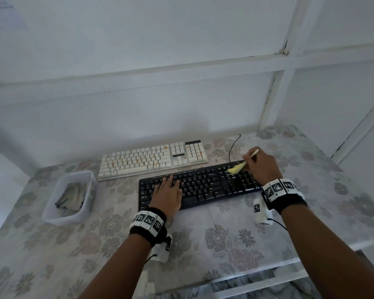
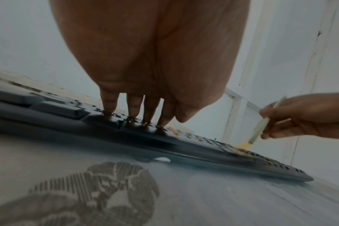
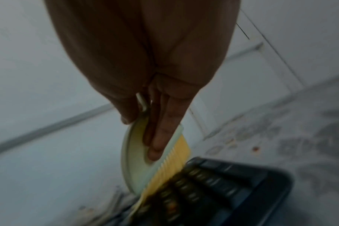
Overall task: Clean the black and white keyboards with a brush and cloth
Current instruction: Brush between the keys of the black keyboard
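Keyboards lie side by side on a table covered in a pale floral cloth in the head view: a white plastic keyboard speckled with orange crumbs sits far and left, and a black plastic keyboard sits just near of it, shifted right. The left hand lies flat on the left half of the black keyboard, fingers straight and pressing the keys. The right hand grips a pale green plastic brush with yellow bristles, whose bristles touch the keys at the far right of the black keyboard. A translucent plastic tub at the left of the table holds a folded grey cloth. In the left wrist view, the left hand's fingertips rest close together on the black keys, crumbs lie scattered along the rows, and the right hand holds the brush at an angle further right. In the right wrist view, the thumb and fingers pinch the brush's flat body while its bristles bend against the blurred black keys.
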